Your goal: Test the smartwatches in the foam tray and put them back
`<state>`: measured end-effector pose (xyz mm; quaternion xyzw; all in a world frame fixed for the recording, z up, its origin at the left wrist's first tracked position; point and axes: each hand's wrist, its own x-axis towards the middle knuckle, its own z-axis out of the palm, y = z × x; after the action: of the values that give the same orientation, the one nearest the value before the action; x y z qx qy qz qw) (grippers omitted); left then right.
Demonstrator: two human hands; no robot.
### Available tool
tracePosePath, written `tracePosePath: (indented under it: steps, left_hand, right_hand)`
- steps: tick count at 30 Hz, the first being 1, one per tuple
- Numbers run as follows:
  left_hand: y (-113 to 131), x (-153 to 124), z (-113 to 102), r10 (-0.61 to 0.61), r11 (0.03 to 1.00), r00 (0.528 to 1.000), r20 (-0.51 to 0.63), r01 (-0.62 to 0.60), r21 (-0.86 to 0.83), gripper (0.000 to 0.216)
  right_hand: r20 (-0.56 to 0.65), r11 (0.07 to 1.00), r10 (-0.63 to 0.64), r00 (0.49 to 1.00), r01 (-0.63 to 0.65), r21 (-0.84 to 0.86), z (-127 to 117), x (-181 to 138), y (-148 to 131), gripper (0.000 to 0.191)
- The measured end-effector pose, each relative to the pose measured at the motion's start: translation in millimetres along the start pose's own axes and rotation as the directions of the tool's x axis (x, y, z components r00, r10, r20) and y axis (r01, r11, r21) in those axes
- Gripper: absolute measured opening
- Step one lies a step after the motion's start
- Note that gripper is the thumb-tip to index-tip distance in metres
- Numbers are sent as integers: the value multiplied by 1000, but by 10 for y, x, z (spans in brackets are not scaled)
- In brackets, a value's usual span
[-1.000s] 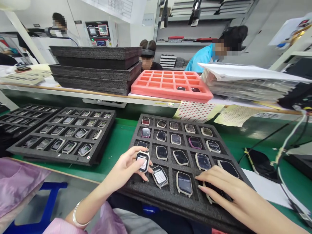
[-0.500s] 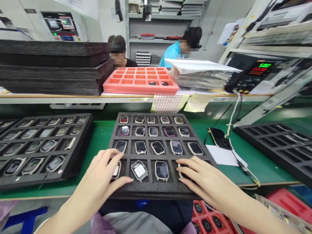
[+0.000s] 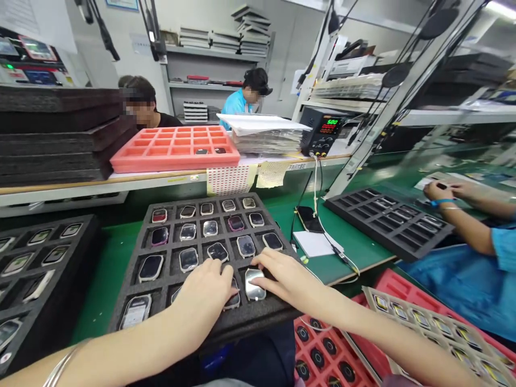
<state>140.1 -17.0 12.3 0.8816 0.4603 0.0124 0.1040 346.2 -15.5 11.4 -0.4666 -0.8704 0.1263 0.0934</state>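
A black foam tray (image 3: 165,207) holding several smartwatch bodies lies on the green bench in front of me. My left hand (image 3: 205,293) rests over the tray's front row, fingers curled down onto a watch body (image 3: 233,300) that is mostly covered. My right hand (image 3: 282,277) lies beside it, fingers spread, fingertips touching a watch body (image 3: 255,285) in the front row. Another watch body (image 3: 136,312) sits in the front left cell.
A second black tray (image 3: 24,269) of watches is at left, an empty-looking black tray (image 3: 387,220) at right. An orange tray (image 3: 173,148) and stacked foam sit on the shelf. A co-worker's arms (image 3: 463,209) work at right. Red trays (image 3: 346,349) lie below.
The view has swung right. My left hand, which held a watch body up a second ago, has come down onto the tray and shifted right; my right hand moved left to meet it.
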Motion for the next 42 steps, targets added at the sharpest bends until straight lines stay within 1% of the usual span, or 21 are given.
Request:
tracePosePath:
  steps: [2,3,5,6,8,11,13,15,17,19,21,23,24,26,28,29,32,35,37,40,42]
  left_hand:
    - [-95,-12,14,-63,980,998,-23,57,-192,19]
    - [-141,-13,25,-84,953,996,-19,75,-293,21]
    - [-201,-9,50,-84,894,996,15,82,-440,16]
    - [-207,-7,62,-66,880,998,17,66,-470,13]
    - [-169,-6,73,-40,912,999,-32,23,-409,9]
    - [-45,-6,57,-42,996,994,-105,34,-83,11]
    - [24,-5,33,-24,998,997,-73,29,63,16]
    - [43,-8,9,-2,999,999,-36,3,37,13]
    - [7,-16,-1,-9,994,999,-41,5,-106,11]
    - [-67,-28,8,-30,954,998,-48,14,-299,18]
    - [-147,-30,30,-59,876,998,-36,34,-481,19]
    - [-214,-11,39,-82,742,996,34,84,-665,16]
    - [-241,8,30,-82,637,993,86,118,-762,16]
    - [-292,62,-26,-61,377,986,152,164,-912,21]
    - [-345,129,-121,-72,149,992,103,113,-982,20]
    - [-372,163,-176,-102,77,994,43,51,-996,20]
    - [-434,249,-312,-183,-60,979,-90,-103,-993,24]
    - [-431,295,-358,-181,-216,980,-86,-125,-968,29]
    - [-401,305,-334,-164,-287,984,-64,-109,-952,30]
    - [-355,309,-241,-179,-301,983,-51,-104,-948,34]
    - [-339,313,-164,-194,-248,980,-54,-102,-963,39]
  right_hand:
    - [11,985,8,1000,-9,171,-53,18,31,32]
    - [32,970,-10,999,2,241,-84,27,37,30]
    - [62,931,-64,996,37,362,-143,47,32,17]
    - [53,902,-89,995,58,428,-165,60,25,13]
    - [-9,802,-96,995,83,592,-193,95,14,13]
    - [-36,549,-20,999,41,835,-190,172,38,20]
    - [-17,398,56,998,-7,917,-168,226,81,23]
    - [-19,320,134,991,-25,947,-144,272,129,24]
    - [-30,276,199,980,-26,961,-132,304,165,24]
    - [-29,233,222,975,-24,972,-137,323,179,25]
    - [-14,171,196,981,-20,985,-151,331,172,31]
    - [6,105,132,991,-20,994,-163,337,153,41]
    - [10,80,99,995,-18,997,-167,342,143,45]
    - [2,57,54,999,-5,998,-173,363,126,51]
    - [-33,67,33,999,30,997,-187,397,117,50]
    - [-56,78,28,998,54,995,-199,417,116,47]
    - [-121,95,21,992,119,988,-238,465,116,39]
    - [-149,51,15,989,148,988,-237,483,119,41]
    - [-134,21,0,991,134,991,-202,484,132,42]
    - [-87,11,-27,996,88,996,-129,481,167,46]
    - [-55,4,-34,998,55,998,-92,478,186,46]
